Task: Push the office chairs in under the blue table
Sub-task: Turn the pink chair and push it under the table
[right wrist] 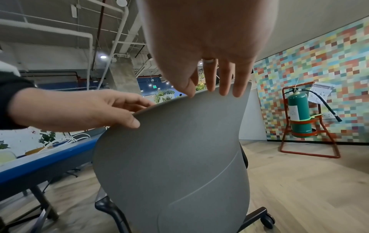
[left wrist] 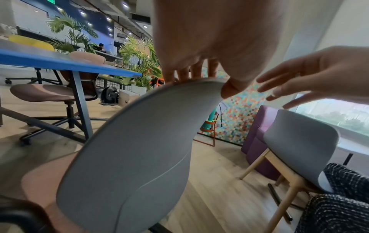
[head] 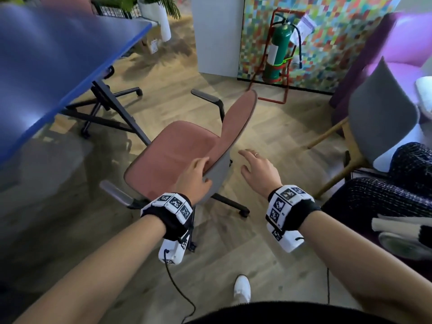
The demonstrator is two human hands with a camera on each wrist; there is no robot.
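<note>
Head view. Our left hand (head: 195, 176) gripped the top edge of the pink office chair (head: 173, 155) at centre frame, fingers over the front of the backrest, thumb behind on the grey shell. Our right hand (head: 259, 169) hovered just right of the backrest, fingers spread and relaxed, holding nothing. The chair stood clear of the blue table (head: 58, 66), which filled the upper left; the seat faced the table, not yet under it. A second office chair's base (head: 121, 90) showed beneath the table's far end.

Left wrist view. Fingers (left wrist: 185, 74) curled over the backrest rim, thumb pressed against the grey shell (left wrist: 139, 149). Another pink chair (left wrist: 46, 93) sat under the table at left.

Right wrist view. Right fingertips (right wrist: 223, 88) lay at the backrest's top edge; we could not tell whether they touched it. A green fire extinguisher (right wrist: 299, 110) in a red stand stood at the right.

Risks, as we judged them: the armrests (head: 208, 97) could catch the table edge or its angled leg (head: 121, 113); a one-handed push could swivel the chair off line on its castors.

Writing: a tag hung by the extinguisher, unreadable. Wrist bands carried square coded markers only.
</note>
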